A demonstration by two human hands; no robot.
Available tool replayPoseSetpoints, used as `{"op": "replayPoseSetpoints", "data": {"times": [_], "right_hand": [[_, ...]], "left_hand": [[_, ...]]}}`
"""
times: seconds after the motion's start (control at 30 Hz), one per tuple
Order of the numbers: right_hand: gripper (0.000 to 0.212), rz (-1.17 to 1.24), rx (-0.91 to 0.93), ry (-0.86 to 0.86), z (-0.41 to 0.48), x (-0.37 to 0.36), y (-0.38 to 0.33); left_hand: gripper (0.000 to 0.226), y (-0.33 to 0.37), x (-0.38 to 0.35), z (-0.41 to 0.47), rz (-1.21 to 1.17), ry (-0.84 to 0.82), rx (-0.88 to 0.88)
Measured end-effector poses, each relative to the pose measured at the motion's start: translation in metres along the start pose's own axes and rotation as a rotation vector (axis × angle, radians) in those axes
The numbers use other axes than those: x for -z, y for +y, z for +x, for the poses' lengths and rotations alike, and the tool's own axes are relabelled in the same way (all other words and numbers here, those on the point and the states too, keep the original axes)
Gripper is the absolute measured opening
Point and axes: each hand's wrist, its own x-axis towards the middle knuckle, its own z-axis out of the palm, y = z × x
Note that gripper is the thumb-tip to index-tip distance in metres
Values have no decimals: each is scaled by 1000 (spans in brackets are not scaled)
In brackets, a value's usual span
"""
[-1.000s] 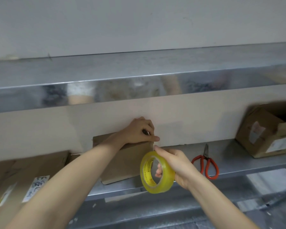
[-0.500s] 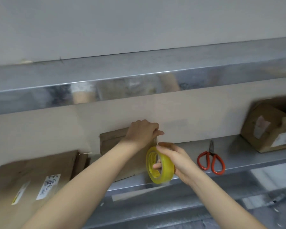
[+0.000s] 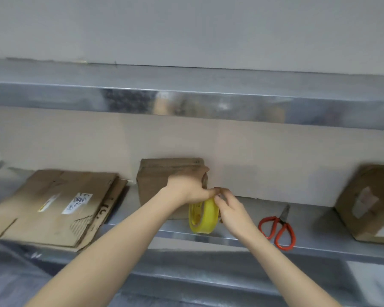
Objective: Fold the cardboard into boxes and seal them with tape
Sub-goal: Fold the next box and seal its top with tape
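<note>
Head view centres on two grips that meet. The right hand (image 3: 230, 208) holds the yellow roll (image 3: 203, 220), fingers curled over its rim. The left hand (image 3: 185, 189) grips the box (image 3: 157, 187) at its right edge, fingers hooked over the top corner. Their fingertips touch just above the roll, and through the blur I cannot tell whether a tape end is pinched there. The coming move turns on one relation: the box stands upright just left of and behind the roll, close or touching, its broad face toward the person. The roll stands on edge with its hole facing left. The left hand is the nearer to the box, so I judge it steadies while the right draws tape. Right of the grips, scissors (image 3: 277, 229) lie on the shelf (image 3: 231, 239), with a second box (image 3: 368, 207) beyond. Well left lies flat cardboard (image 3: 53, 207). A second ago the hands were apart and the roll hung lower, its hole toward the camera; now they touch.
</note>
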Motion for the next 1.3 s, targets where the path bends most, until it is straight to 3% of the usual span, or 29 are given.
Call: {"op": "replayPoseSetpoints", "data": {"times": [0.1,0.2,0.33,0.57,0.7,0.9,1.07,1.17,1.2,1.3], "right_hand": [[22,-173,43,106,-7,29,18],[32,-590,-103,241,-14,74,52],[42,-886,-324,153,-25,111,97],[62,-982,-453,136,-17,108,105],[54,-825,-471,149,-2,105,99],[41,-890,-471,158,8,101,98],[45,-958,-487,175,14,96,101],[74,-888,-538,215,17,96,106],[75,-839,-556,243,19,98,108],[36,-644,-584,219,21,108,114]], "left_hand": [[82,-3,-5,-4,-183,-36,89],[76,1,-4,-8,-467,-83,160],[80,0,-4,-9,-573,-111,188],[84,-3,-3,-10,-597,-127,164],[83,-3,-3,-13,-623,-140,172],[83,-4,-4,-10,-615,-131,159],[85,-4,-4,-8,-612,-139,153],[85,-5,-5,-7,-603,-129,150],[86,-5,-5,-7,-599,-127,148],[86,-5,-4,-8,-596,-135,143]]}}
